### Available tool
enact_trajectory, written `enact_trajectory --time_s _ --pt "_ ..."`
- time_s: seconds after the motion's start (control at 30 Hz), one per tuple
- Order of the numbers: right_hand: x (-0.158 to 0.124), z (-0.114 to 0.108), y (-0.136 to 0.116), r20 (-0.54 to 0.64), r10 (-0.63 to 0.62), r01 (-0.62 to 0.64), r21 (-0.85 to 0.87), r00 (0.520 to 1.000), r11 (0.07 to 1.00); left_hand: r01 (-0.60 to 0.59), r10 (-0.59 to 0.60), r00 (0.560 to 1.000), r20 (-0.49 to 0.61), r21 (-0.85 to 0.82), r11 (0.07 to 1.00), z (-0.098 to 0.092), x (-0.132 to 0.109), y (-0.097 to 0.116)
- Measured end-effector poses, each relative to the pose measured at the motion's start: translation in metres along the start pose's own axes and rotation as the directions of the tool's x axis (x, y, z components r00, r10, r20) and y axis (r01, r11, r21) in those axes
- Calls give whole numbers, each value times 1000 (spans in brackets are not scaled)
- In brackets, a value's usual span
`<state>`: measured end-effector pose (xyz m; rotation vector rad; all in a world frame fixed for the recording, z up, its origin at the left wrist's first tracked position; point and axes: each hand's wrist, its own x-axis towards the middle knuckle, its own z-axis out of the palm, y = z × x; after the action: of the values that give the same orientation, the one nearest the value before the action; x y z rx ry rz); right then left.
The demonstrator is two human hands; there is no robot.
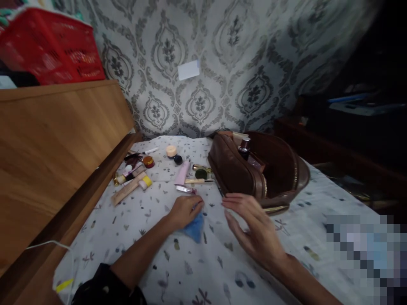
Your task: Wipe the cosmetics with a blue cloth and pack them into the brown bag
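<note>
My left hand (184, 212) is closed on a blue cloth (194, 229), part of which hangs out below the fingers onto the patterned sheet (178, 271). Fingers stretched out and holding nothing, my right hand (252, 226) is beside the front of a brown cosmetic bag (233, 171). Whether its fingertips touch the bag I cannot tell. The bag is unzipped, and a dark bottle with a silver cap (244, 148) stands inside among other items. Just beyond my left hand lie a pink tube (182, 172), a small clear-and-pink tube (186, 189), a brush-like stick (195, 181) and a dark round compact (201, 173).
Farther left are a peach-lidded jar (171, 151), a small black jar (178, 159), an amber jar (148, 161) and several cosmetics in a pile. A wooden panel (70, 123) borders the left, with a red basket (57, 46) on top. The papered wall (219, 97) closes the back.
</note>
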<state>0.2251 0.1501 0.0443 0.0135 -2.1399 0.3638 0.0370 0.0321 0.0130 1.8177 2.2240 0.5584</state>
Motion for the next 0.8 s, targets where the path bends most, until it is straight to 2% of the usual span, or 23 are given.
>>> enact_trajectory --time_s 0.03,0.13,0.27,0.33,0.4,0.47,0.53,0.6,0.67,0.8 --pt "3 16 0 34 19 -21 61 999 998 -7 7 1000 -11 2 1000 1 0 -1" --pt "11 66 10 170 191 -213 117 967 970 13 -11 999 -54 30 999 6 0 -3" --pt "16 122 34 168 507 -516 10 845 857 69 -63 992 -107 52 996 10 1 -5" --pt "13 134 42 141 572 -576 -12 808 817 77 -71 990 -123 48 996 11 1 -5" --pt "9 135 45 135 569 -579 47 811 814 73 -67 990 -127 37 997 11 1 -5" --pt "4 128 44 161 556 -578 187 815 794 60 -57 991 -124 23 998 11 0 -4" --pt "2 119 42 208 564 -600 335 799 727 47 -45 990 -131 9 999 11 -1 -3" --pt "2 111 38 242 562 -609 403 791 684 36 -36 988 -148 -4 999 10 -2 -2" --pt "3 108 35 227 554 -596 385 801 704 31 -33 987 -159 -12 999 10 -1 -3" --pt "1 111 37 31 572 -558 267 820 786 38 -37 988 -147 2 999 11 -1 -4"
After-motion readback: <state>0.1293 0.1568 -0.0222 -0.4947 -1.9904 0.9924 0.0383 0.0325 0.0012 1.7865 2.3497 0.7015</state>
